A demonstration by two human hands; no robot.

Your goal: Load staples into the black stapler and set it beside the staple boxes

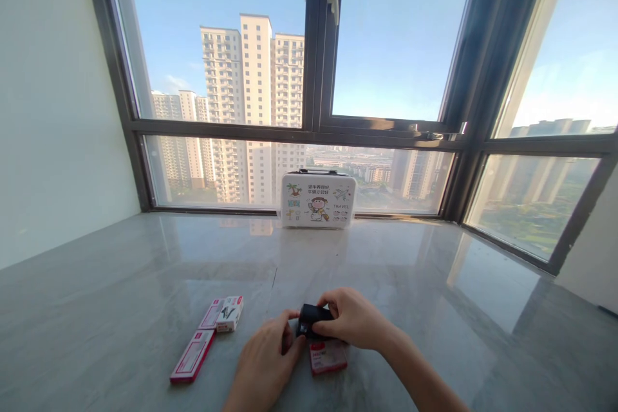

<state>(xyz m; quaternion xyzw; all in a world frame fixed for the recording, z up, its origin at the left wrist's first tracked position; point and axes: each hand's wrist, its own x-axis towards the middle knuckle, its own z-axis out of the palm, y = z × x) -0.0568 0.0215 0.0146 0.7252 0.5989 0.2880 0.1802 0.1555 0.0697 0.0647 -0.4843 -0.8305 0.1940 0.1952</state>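
A black stapler (307, 321) is held just above the grey marble sill, its far end partly covered by fingers. My right hand (355, 318) wraps over its right side, thumb in front and fingers behind. At its left end, the index finger and thumb of my left hand (270, 351) close on it. Directly below and in front of the stapler lies a small red-and-pink box (328, 360), its upper edge partly hidden by the stapler and my right hand.
Left of my hands, two long pink-and-white boxes (193, 355) lie end to end, with a small white box (230, 314) against the farther one. A white printed case (318, 203) stands by the window. A wall (58, 109) bounds the left side.
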